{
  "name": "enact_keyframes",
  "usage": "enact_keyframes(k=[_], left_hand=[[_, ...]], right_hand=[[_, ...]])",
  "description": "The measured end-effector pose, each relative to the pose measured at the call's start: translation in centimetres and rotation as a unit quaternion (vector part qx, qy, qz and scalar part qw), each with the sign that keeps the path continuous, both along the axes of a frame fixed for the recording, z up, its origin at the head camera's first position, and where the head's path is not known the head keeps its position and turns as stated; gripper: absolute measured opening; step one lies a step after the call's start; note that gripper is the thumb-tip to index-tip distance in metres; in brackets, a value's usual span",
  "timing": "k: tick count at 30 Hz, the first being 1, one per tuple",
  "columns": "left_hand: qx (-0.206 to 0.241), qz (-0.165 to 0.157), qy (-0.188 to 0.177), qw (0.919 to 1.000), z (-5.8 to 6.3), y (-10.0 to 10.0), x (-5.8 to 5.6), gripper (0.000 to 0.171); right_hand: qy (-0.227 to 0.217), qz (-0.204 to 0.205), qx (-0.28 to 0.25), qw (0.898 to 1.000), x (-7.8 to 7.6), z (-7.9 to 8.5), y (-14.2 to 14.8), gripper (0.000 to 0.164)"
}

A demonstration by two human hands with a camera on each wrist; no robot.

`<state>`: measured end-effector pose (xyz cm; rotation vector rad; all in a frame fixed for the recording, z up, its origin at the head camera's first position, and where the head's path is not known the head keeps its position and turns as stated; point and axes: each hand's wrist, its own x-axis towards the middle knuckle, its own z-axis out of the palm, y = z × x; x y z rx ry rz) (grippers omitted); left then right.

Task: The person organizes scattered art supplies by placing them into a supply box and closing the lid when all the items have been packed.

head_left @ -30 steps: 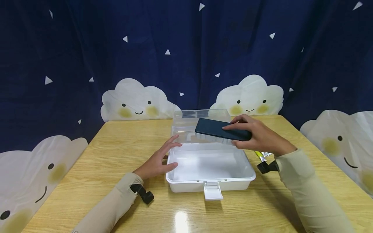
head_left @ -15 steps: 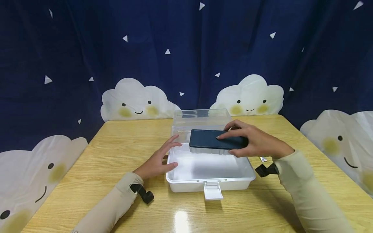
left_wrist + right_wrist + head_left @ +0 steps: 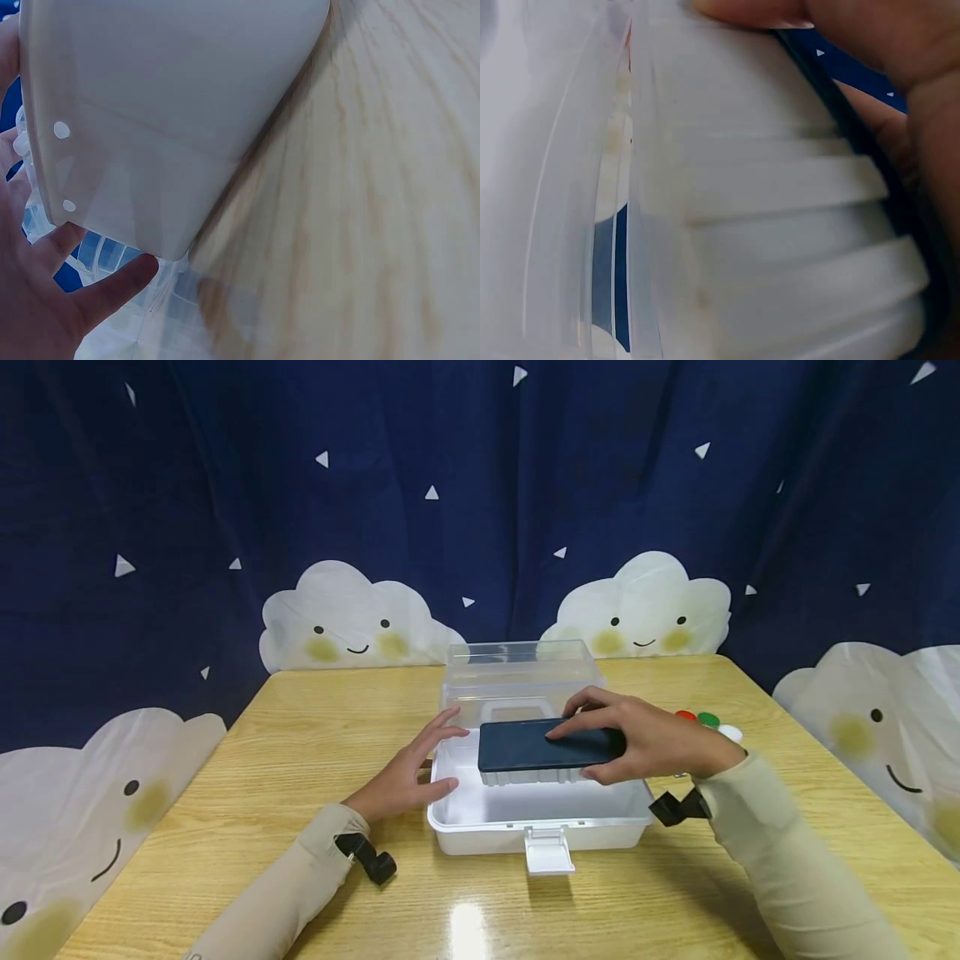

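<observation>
A white plastic box [image 3: 487,837] sits on the table with its clear lid [image 3: 517,662] swung back and its front latch [image 3: 549,853] hanging down. My right hand [image 3: 641,735] grips a shallow pale ribbed case [image 3: 536,775] with a flat dark blue top, its thumb on the near side and its other fingers on the far side and top. The case hangs level over the box's interior; its ribs [image 3: 780,240] fill the right wrist view. At the box's left wall, my left hand [image 3: 408,777] spreads its fingers and thumb around the rim, holding nothing.
Red [image 3: 686,715], green [image 3: 708,720] and white [image 3: 730,732] round tops stand on the wooden table [image 3: 337,718] behind my right wrist. A dark blue curtain [image 3: 480,485] with cloud faces hangs behind the table.
My right hand has brought the case toward me, left and down, from over the lid to over the box. The coloured tops have come into view. My left hand has stayed put.
</observation>
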<state>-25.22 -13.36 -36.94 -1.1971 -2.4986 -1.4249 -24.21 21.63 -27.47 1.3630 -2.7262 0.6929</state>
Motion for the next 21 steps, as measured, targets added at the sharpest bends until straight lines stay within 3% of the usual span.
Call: enact_keyframes(k=[11,21], left_hand=[[-0.003,0.000,0.007,1.0000,0.1,0.0,0.0,0.061],[-0.003,0.006,-0.004,1.0000,0.1,0.0,0.1,0.060]], right_hand=[[-0.016,0.015,0.026,0.999,0.8,0.1,-0.7,0.053],[-0.015,-0.014,0.073,0.997,1.5,-0.1,-1.4,0.053]])
